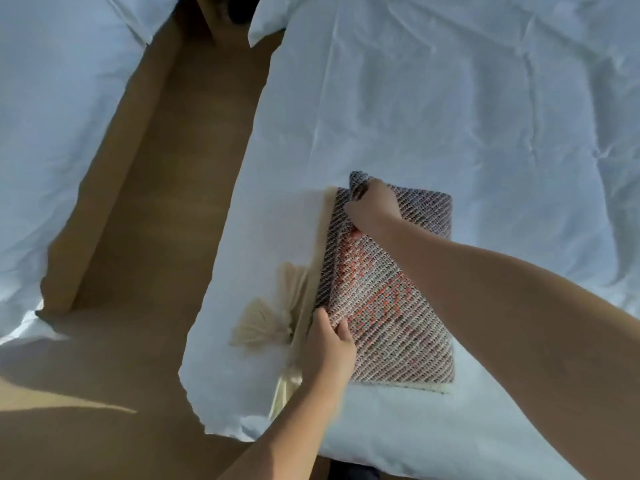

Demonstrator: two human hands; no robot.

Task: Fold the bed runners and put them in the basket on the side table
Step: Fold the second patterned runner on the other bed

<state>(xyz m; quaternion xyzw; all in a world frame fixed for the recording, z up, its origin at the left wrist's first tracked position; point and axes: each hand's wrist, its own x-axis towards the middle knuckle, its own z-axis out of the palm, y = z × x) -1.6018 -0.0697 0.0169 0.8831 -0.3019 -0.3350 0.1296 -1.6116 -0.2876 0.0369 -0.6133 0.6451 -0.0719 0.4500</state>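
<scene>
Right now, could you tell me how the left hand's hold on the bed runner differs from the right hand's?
The left hand grips the near left edge of the bed runner, low against the bed, while the right hand pinches the far corner and lifts it into a raised peak. Both hands are closed on the same folded runner.

A woven bed runner, dark with white and orange threads, cream backing and cream tassels, lies folded into a thick rectangle in the lower centre of the frame, its top-left corner lifted.
</scene>
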